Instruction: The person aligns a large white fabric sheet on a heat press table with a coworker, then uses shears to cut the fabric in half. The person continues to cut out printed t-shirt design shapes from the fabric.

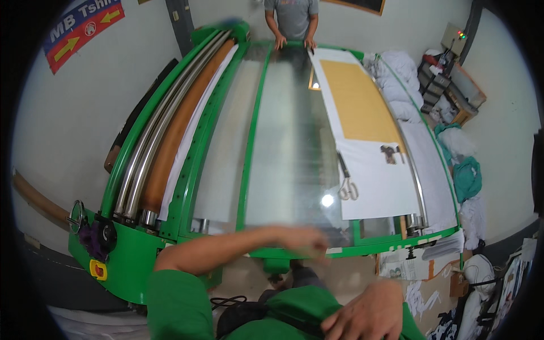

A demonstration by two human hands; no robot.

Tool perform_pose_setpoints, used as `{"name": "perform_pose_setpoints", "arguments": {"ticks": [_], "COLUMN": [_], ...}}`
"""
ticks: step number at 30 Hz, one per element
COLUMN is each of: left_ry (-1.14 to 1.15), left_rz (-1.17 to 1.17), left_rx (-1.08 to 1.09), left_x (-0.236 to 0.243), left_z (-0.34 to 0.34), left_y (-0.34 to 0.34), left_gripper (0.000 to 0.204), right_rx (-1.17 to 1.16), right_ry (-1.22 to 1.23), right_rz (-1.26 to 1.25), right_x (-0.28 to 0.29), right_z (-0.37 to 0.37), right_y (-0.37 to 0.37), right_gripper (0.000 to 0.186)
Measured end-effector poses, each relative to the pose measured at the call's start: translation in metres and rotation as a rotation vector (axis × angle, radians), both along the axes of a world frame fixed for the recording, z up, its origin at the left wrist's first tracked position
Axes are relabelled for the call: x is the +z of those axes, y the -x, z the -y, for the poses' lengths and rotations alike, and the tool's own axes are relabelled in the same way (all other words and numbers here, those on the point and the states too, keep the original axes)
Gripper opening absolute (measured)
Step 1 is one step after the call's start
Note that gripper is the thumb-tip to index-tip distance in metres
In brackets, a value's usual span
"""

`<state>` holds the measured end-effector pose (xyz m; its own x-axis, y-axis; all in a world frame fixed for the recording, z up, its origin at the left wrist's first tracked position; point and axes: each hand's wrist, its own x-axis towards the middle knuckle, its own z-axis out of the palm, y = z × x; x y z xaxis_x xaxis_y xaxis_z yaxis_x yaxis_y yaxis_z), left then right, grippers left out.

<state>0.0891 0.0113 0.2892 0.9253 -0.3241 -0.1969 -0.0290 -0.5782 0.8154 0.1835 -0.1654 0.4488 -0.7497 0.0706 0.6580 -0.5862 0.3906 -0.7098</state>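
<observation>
Left hand (pixel 306 241), blurred near the glass top (pixel 272 187), has a grip I can't read; right hand (pixel 368 314) curls loosely, seemingly empty. A careless sweep could nudge the scissors (pixel 345 175).

Wall banner (pixel 85 35) | blue-red | white lettering (pixel 63 33), readable | yellow arrows (pixel 67 49), round emblem (pixel 90 28)

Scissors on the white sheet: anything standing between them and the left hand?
Nothing visible. From the left hand, blurred above the near edge, only shiny tabletop with a bright reflection lies before the scissors, on the white sheet, handles toward the person.
</observation>
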Motion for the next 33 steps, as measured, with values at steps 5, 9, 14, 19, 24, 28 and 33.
{"name": "perform_pose_setpoints", "arguments": {"ticks": [5,9,14,19,24,28,33], "left_ry": [0.415,0.461,0.61,0.689,0.745,0.815,0.684], "left_rz": [-0.577,-0.853,-0.954,-0.906,-1.021,-1.144,-1.17], "left_rx": [-0.088,-0.246,-0.253,-0.253,-0.27,-0.251,0.033], "left_x": [-0.073,-0.102,-0.076,-0.037,-0.034,-0.051,-0.115], "left_z": [0.099,0.091,0.098,0.118,0.138,0.156,0.215], "left_y": [0.081,0.058,0.037,-0.013,-0.057,-0.033,0.04], "left_gripper": [0.063,0.059,0.033,0.023,0.021,0.021,0.03], "right_rx": [0.068,-0.118,-0.216,-0.208,-0.061,0.008,0.057], "right_ry": [-0.269,-0.398,-0.672,-0.734,-0.457,-0.379,0.296], "right_rz": [0.018,0.297,0.448,0.517,0.57,0.328,-0.123], "right_x": [0.065,0.118,0.135,0.129,0.078,-0.038,-0.152], "right_z": [0.079,0.167,0.24,0.298,0.278,0.235,0.183], "right_y": [-0.044,-0.068,-0.134,-0.194,-0.291,-0.333,-0.307], "right_gripper": [0.043,0.039,0.037,0.037,0.043,0.063,0.069]}}
